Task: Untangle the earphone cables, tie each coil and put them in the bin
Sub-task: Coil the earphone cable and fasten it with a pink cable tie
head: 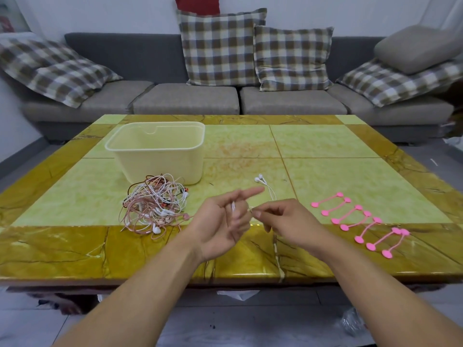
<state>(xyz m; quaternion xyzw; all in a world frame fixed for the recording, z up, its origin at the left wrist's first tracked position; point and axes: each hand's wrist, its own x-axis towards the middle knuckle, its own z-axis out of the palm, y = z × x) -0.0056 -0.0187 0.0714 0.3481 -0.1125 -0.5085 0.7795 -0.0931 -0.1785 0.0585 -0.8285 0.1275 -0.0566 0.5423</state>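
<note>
Fingers of our left hand (pixel 223 219) curl on a white earphone cable (pixel 269 192); our right hand (pixel 278 217) pinches it close by, above the table's (pixel 325 146) near edge. Its earbuds lie mid-table. Tangled earphones (pixel 155 204) sit near-left, touching the cream bin (pixel 157 149) behind. Pink ties (pixel 360 221) line the near-right.

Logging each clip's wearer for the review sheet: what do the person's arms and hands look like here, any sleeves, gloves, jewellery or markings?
Both forearms are bare as far as the frame shows them, with no sleeve edge in sight. The left hand and the right hand wear no gloves. No watch, bracelet or ring shows, and no tattoo or other marking.
</note>
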